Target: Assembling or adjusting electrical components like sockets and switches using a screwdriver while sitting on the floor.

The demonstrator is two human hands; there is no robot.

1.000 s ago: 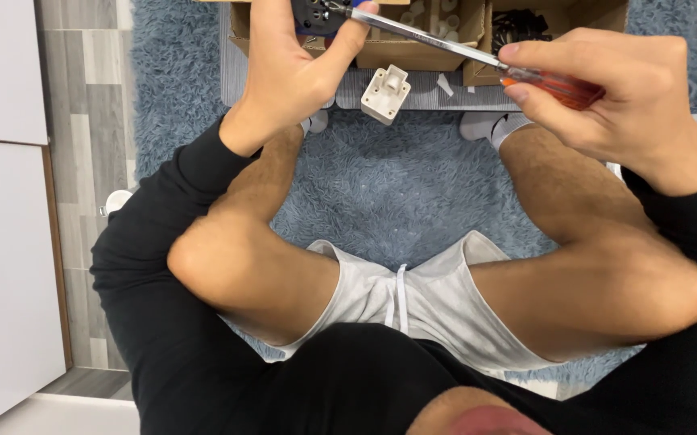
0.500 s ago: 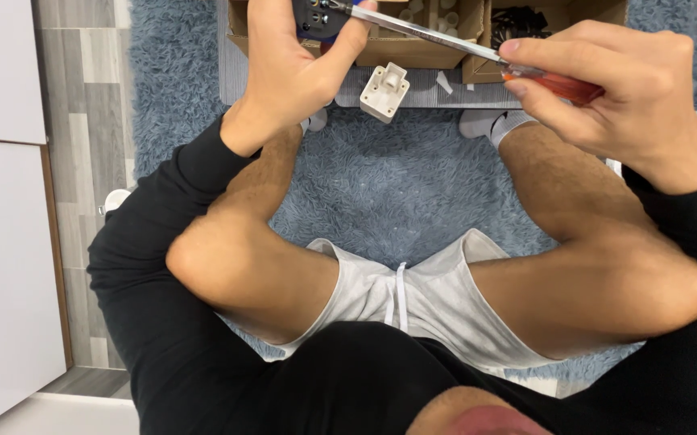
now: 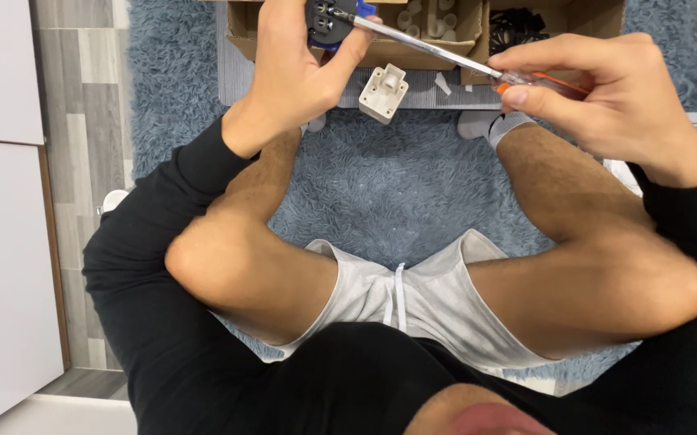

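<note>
your left hand (image 3: pixel 296 68) is wrapped around a small dark round part with blue plastic (image 3: pixel 328 18), held up over the open cardboard box (image 3: pixel 413 36). your right hand (image 3: pixel 606 93) pinches the orange handle of a long steel-shafted screwdriver (image 3: pixel 437 50), its tip set against that part. a small white plastic housing (image 3: pixel 384 93) lies just below, near the blue shaggy rug (image 3: pixel 388 193).

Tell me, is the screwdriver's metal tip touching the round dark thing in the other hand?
Touching. The head view shows the screwdriver tip pressed onto the round dark part held by the left hand.
</note>
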